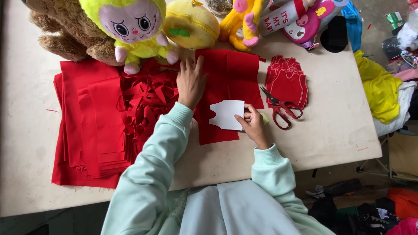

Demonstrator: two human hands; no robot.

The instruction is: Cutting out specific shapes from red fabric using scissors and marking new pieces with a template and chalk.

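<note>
1. Your left hand (pixel 190 82) lies flat, fingers spread, on the red fabric piece (pixel 226 93) in the middle of the worktop (pixel 331 130); ease that pressure and the cloth may creep.
2. Your right hand (pixel 253 125) pinches the white paper template (pixel 226 114), which rests on the fabric's lower part; a loose pinch could let it skew.
3. The red-handled scissors (pixel 281 109) lie just beside your right hand, blades open; a careless reach risks a nick.
4. The loose red scraps (pixel 148 98) touching the piece could snag under it.

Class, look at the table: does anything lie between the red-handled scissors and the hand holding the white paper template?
Nothing visible does. The scissors lie on bare table just right of the right hand, which holds the white template on the red fabric.
</note>
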